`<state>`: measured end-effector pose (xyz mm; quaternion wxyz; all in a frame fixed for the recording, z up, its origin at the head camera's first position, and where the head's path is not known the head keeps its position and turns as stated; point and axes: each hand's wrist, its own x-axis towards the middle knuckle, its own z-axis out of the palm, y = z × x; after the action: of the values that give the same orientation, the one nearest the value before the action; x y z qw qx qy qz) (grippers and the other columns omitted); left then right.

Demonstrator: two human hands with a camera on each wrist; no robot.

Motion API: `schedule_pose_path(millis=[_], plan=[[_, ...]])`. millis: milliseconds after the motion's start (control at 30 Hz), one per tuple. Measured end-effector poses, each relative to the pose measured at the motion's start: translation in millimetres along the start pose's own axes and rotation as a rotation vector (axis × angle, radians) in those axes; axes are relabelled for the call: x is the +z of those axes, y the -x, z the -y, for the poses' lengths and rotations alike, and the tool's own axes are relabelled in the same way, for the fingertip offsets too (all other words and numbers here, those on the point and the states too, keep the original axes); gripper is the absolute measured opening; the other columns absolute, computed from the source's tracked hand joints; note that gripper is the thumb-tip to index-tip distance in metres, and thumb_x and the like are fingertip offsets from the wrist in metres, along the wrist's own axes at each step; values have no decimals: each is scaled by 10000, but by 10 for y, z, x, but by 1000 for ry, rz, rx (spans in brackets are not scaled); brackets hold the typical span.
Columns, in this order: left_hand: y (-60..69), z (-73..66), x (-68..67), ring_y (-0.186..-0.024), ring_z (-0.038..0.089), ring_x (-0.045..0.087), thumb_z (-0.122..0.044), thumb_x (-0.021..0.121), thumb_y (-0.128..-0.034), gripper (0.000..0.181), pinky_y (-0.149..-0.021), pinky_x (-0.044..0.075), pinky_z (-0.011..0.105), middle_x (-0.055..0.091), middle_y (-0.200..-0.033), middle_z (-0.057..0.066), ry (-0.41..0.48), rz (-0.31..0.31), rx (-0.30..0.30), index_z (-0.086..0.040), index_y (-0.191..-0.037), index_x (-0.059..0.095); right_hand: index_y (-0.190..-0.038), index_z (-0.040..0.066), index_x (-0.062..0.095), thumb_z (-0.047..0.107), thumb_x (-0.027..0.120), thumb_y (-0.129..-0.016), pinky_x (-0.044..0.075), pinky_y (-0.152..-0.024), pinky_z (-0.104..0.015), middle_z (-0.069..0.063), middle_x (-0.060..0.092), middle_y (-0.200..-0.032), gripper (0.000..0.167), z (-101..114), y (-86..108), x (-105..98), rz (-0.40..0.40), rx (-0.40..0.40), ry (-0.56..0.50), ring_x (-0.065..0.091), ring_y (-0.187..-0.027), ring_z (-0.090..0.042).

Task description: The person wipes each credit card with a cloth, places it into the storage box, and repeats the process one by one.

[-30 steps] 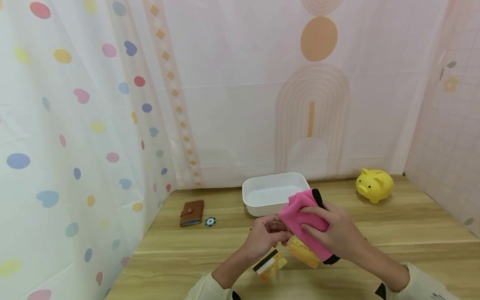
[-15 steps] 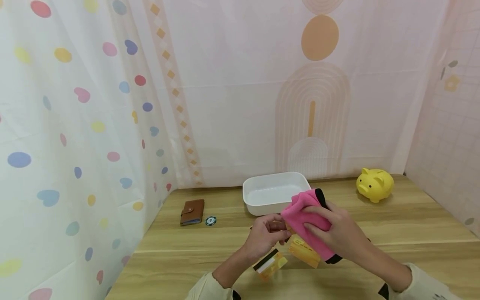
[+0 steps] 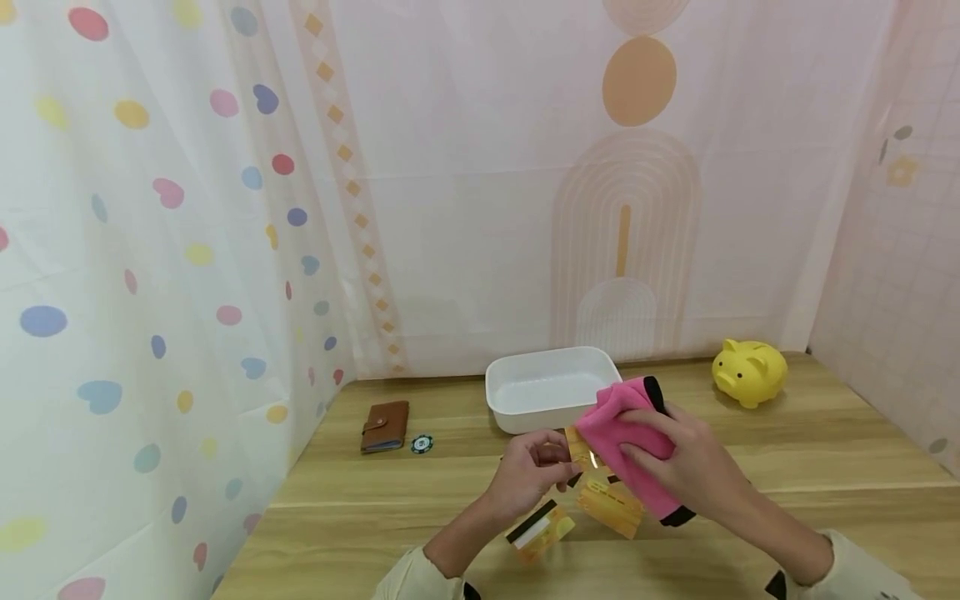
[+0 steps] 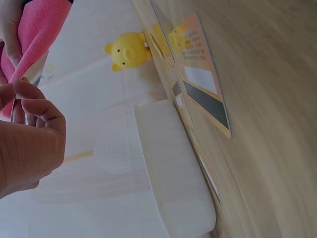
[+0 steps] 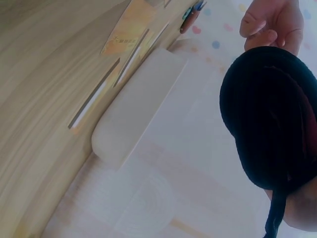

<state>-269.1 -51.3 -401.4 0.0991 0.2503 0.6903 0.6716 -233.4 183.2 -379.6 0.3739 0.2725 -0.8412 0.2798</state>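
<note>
My left hand (image 3: 528, 473) pinches an orange card (image 3: 577, 443) by its left edge, held up off the table. A folded pink cloth (image 3: 628, 450) with black edging lies against the card's right part and hides it. My right hand (image 3: 688, 457) grips that cloth, fingers spread over its front. In the left wrist view the thumb and fingertips (image 4: 34, 96) meet at the thin card edge. The cloth's black edging (image 5: 267, 114) covers much of the right wrist view. Below the hands lie an orange card with a black stripe (image 3: 538, 532) and a yellow-orange card (image 3: 611, 507).
A white bin (image 3: 551, 390) stands behind the hands. At the left are a brown wallet (image 3: 385, 427) and a poker chip (image 3: 422, 443). A yellow piggy bank (image 3: 748, 372) sits at the back right. Patterned curtains (image 3: 450, 208) enclose the wooden table (image 3: 337, 533).
My right hand and the cloth have slid a little to the right, and more of the held card shows. The left hand stays almost in place.
</note>
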Motion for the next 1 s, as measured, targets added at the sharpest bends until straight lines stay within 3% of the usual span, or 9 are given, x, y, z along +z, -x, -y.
schedule_pose_path(millis=[333, 567, 1000], plan=[[0, 19, -27, -594, 113, 555, 69, 660, -882, 88, -580, 480, 227, 663, -799, 95, -14, -2, 19, 35, -938, 602, -1024, 144, 721, 59, 886, -693, 527, -579, -239, -63, 655, -962, 380, -71, 1, -39, 7, 28, 12, 580, -747, -126], [-21, 20, -45, -604, 103, 553, 55, 656, -885, 142, -591, 492, 219, 655, -800, 44, -8, 9, 27, 112, -995, 586, -1030, 140, 717, 51, 880, -697, 523, -573, -246, -80, 672, -964, 381, -117, -21, -67, -7, 37, 17, 585, -736, -134], [-28, 84, -105, -590, 105, 554, 50, 663, -890, 106, -604, 500, 238, 632, -768, 55, -31, -15, 35, 88, -951, 584, -1030, 137, 728, 48, 870, -717, 520, -572, -242, -83, 689, -944, 355, -194, -8, -97, -1, 96, -7, 585, -749, -146]])
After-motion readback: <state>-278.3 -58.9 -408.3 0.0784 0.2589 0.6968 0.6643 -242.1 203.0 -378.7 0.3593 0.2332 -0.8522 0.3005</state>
